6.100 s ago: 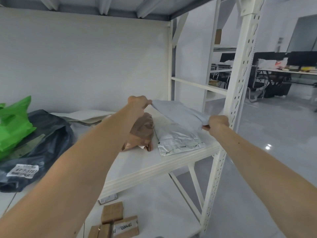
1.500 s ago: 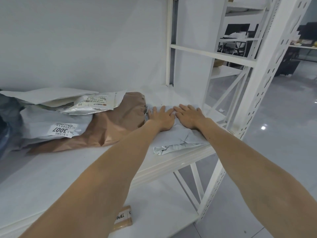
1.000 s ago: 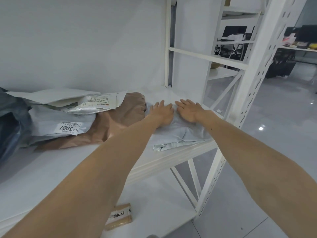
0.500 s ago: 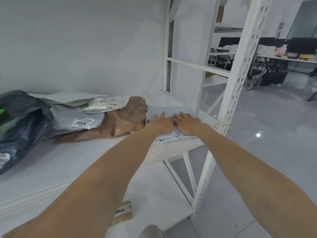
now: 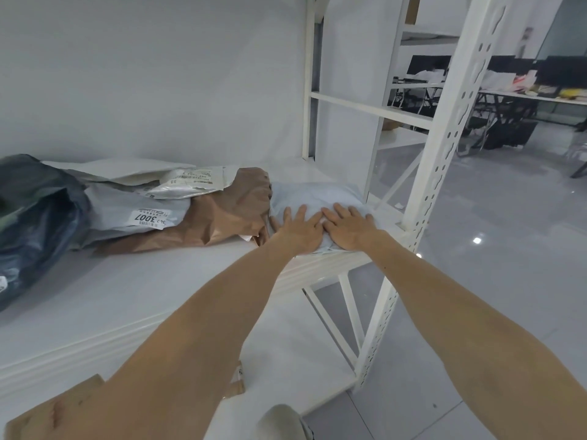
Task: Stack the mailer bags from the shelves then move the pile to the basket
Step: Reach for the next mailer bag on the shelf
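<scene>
A pale grey mailer bag (image 5: 313,193) lies at the right end of the white shelf (image 5: 158,281). My left hand (image 5: 300,228) and my right hand (image 5: 349,225) press flat on it side by side, fingers straight. Left of it lies a crumpled brown mailer (image 5: 222,214), then a grey mailer with a "3007" label (image 5: 133,214), a silver mailer (image 5: 190,182) and a white flat mailer (image 5: 127,168) on top. A dark plastic bag (image 5: 31,223) sits at the far left. No basket is in view.
The white upright post (image 5: 444,138) of the rack stands just right of my right hand. A lower shelf (image 5: 286,344) holds a small cardboard box (image 5: 236,381), mostly hidden by my arm. Grey tiled floor (image 5: 492,249) and desks (image 5: 524,96) lie to the right.
Earlier both hands gripped the grey mailer by its edges; since then they lie flat on it. Over the last second they stay pressing while the view shifts slightly.
</scene>
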